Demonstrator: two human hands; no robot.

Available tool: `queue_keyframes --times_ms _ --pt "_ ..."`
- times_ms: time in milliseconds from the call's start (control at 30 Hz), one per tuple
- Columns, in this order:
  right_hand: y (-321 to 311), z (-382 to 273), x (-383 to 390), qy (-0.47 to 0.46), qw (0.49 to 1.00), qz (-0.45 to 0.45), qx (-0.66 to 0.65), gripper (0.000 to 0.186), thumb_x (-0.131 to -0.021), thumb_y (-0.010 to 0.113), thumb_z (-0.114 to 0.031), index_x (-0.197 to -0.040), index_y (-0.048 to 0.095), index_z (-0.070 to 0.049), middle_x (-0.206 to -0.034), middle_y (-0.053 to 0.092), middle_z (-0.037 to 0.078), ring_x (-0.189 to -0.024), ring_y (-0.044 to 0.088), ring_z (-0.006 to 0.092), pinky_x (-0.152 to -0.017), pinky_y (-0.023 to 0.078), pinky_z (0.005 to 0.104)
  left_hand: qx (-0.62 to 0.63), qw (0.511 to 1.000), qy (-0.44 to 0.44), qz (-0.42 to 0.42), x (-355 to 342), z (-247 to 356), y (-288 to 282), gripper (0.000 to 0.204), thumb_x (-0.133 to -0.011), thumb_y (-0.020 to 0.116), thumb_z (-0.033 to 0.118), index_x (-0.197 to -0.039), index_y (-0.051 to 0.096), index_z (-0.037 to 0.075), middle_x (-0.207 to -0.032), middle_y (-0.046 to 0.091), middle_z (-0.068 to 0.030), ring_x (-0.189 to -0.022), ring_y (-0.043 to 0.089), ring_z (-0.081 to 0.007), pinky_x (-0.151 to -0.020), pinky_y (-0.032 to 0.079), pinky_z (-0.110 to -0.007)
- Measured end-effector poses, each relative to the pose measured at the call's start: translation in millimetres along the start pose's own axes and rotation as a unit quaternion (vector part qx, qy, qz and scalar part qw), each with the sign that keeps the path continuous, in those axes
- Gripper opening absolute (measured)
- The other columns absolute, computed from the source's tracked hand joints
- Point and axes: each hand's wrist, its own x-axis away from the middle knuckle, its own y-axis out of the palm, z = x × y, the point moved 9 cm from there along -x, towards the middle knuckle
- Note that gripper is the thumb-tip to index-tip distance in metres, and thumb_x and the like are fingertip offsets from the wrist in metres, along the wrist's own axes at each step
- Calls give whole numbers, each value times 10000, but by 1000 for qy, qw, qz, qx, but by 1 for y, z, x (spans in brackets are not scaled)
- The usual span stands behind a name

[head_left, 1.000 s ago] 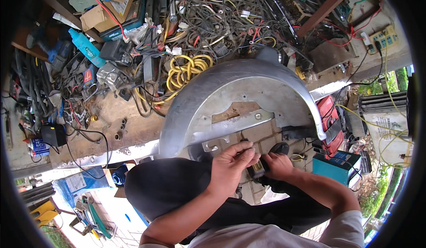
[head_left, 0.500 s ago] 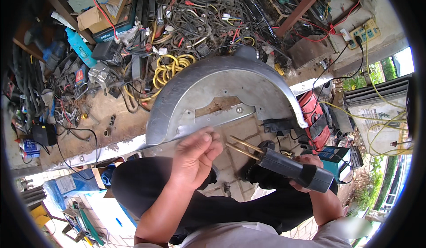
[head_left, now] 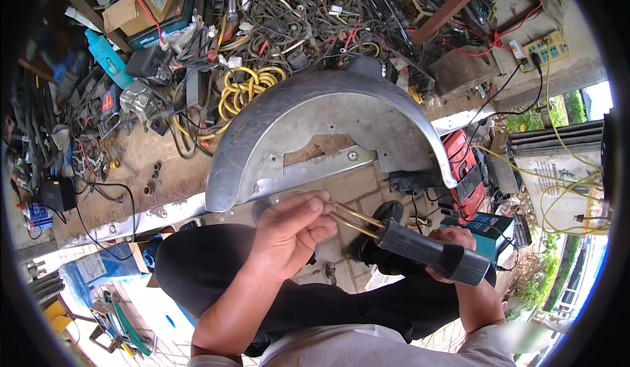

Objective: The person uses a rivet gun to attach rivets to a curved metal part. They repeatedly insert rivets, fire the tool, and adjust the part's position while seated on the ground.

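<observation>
My right hand [head_left: 454,238] is wrapped round a black-handled two-pronged tool [head_left: 415,245], with part of the grip hidden by the handle. Two brass prongs [head_left: 357,217] stick out of the tool toward the left. At their tips my left hand [head_left: 289,228] is closed in a pinch; whatever its fingers hold, if anything, is too small to make out. Beyond both hands a grey curved fender [head_left: 244,134] rests on the bench edge, its hollow underside toward me. Neither hand touches the fender.
A wooden bench [head_left: 174,180] carries a tangled heap of cables [head_left: 295,22] and a yellow coiled hose [head_left: 246,88]. A red case [head_left: 462,173] and a teal box [head_left: 489,236] stand at the right. The power strip [head_left: 548,48] is at the far right, with cords hanging.
The tool's prongs and my left fingertips have come together; before, a small gap lay between them. My left hand keeps its pinch, and my right hand keeps its grip. The view has shifted slightly.
</observation>
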Motion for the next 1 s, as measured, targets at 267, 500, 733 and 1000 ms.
queue_keyframes --times_ms 267,500,733,1000 --pt "4 -7 -5 -14 997 -44 59 368 -696 800 -262 -909 619 -23 -757 672 116 -620 681 270 -594 563 330 -31 999 -23 36 2 -1 1 189 -960 657 59 -1107 684 -57 -955 711 -162 -761 704 -193 -699 542 -313" --pt "3 -5 7 6 1000 -11 29 436 -720 819 -274 -1021 614 -33 -808 664 137 -677 685 260 -660 565 330 -91 994 14 -62 2 7 10 249 -975 653 91 -1178 662 -52 -1045 709 -157 -879 732 -238 -813 621 -362" --pt "32 35 34 335 854 6 -399 521 -775 829 -267 -1167 618 4 -778 625 36 -688 621 174 -630 504 309 -37 997 20 -71 1 -3 9 257 -980 649 89 -1202 651 -40 -1051 711 -135 -906 730 -245 -827 617 -376" --pt "46 28 26 326 752 -19 -573 447 -812 809 -211 -1140 581 -9 -721 550 53 -644 531 171 -583 438 308 -39 989 57 -130 -3 -6 9 273 -974 658 81 -1228 641 -20 -1061 713 -128 -930 734 -249 -838 612 -385"
